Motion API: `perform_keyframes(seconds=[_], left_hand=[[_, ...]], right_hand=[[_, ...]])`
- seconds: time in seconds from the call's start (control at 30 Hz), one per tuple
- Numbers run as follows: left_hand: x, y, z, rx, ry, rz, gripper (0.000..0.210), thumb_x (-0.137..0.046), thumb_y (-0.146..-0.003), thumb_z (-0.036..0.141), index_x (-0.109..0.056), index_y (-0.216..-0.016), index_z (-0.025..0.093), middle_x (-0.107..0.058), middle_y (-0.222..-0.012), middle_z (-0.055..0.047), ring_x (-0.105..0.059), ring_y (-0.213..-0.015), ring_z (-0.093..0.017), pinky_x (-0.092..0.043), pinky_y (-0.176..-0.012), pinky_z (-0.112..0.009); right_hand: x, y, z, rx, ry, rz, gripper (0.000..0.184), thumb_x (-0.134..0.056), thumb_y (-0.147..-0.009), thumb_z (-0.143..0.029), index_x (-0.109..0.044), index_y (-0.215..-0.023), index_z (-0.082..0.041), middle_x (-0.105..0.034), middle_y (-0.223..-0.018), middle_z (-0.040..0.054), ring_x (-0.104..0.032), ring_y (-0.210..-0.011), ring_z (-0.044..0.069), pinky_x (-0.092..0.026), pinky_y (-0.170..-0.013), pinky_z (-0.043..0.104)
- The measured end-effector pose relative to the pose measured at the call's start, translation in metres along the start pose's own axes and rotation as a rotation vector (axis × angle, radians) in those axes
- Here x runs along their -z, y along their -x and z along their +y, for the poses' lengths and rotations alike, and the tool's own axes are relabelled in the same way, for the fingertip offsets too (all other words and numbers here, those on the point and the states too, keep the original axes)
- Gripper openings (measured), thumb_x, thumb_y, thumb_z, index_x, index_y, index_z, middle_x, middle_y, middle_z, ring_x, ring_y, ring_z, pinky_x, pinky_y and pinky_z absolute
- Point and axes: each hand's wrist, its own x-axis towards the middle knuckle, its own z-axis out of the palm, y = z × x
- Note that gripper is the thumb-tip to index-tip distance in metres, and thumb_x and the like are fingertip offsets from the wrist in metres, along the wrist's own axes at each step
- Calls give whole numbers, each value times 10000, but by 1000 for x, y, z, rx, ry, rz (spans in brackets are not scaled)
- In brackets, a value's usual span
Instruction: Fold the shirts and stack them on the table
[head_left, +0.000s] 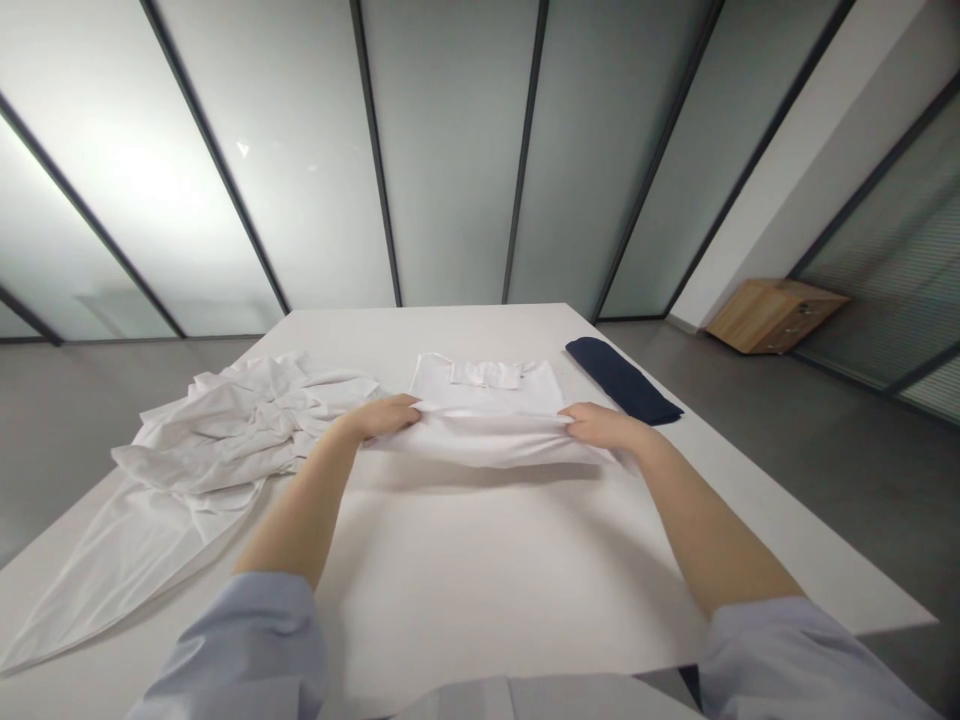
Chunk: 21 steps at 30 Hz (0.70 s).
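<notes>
A white shirt [487, 435] lies in the middle of the table, partly folded, with what looks like its collar [486, 375] at the far end. Its near edge is lifted off the tabletop and casts a shadow below. My left hand [386, 415] pinches that raised edge at the left corner, fingers closed on the fabric. At the right corner, my right hand [600, 424] grips the same edge between thumb and fingers. The fabric stretches fairly straight between both hands.
A crumpled heap of white cloth [247, 430] spreads over the table's left side, one end trailing toward me. Dark blue folded cloth [622, 380] lies near the right edge of the white table [510, 570]. Beyond stand frosted glass panels and a wooden cabinet [772, 315] on the floor.
</notes>
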Motion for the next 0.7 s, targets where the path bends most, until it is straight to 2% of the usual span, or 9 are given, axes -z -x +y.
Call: perform_keyframes(seconds=[0.1,0.2,0.33,0.47,0.57,0.7], left_hand=[[11,-7,0,66,17,241,448,-385,-833,282,-597,-1215,186,-652,-1223,-58,-578,-1147,-237,-439,-968,-312],[0,-34,1,145,-108,394,382,-360,-868,236,-581,-1169,156,-682,-1125,-112,-612,-1087,-259,-459,-911,-338],[-37,-68,-3,145,-211,371,331,-323,-916,194,-529,-1171,151,-663,-1159,-134,-610,-1105,-229,-456,-907,-320],[-65,-76,-8,143,-303,292,289,-341,-922,202,-534,-1130,147,-652,-1178,-137,-611,-1104,-220,-458,-903,-316],[-69,-66,-5,168,-344,303,298,-342,-930,245,-546,-1124,150,-668,-1135,-133,-625,-1077,-224,-467,-879,-316],[-61,-48,-1,217,-372,243,367,-331,-926,318,-603,-1096,139,-682,-1096,-160,-641,-1040,-269,-482,-855,-363]], right_hand=[[20,-8,1,-70,59,195,355,-466,-801,-152,-682,-1082,-173,-687,-1144,99,-621,-1032,218,-444,-822,235],[23,-34,1,-179,172,353,345,-460,-831,-184,-663,-1110,-190,-689,-1127,99,-623,-1017,226,-442,-779,247],[-5,-71,5,-305,263,382,337,-432,-856,-186,-650,-1112,-211,-690,-1106,98,-629,-998,227,-439,-733,266],[-38,-84,12,-293,294,327,320,-407,-877,-173,-632,-1104,-193,-673,-1138,101,-619,-1025,220,-439,-755,277],[-53,-80,15,-284,295,326,307,-386,-899,-185,-608,-1111,-175,-661,-1151,112,-616,-1023,214,-432,-761,272],[-59,-66,14,-217,262,255,285,-405,-894,-190,-593,-1106,-172,-683,-1089,116,-630,-971,214,-423,-750,264]])
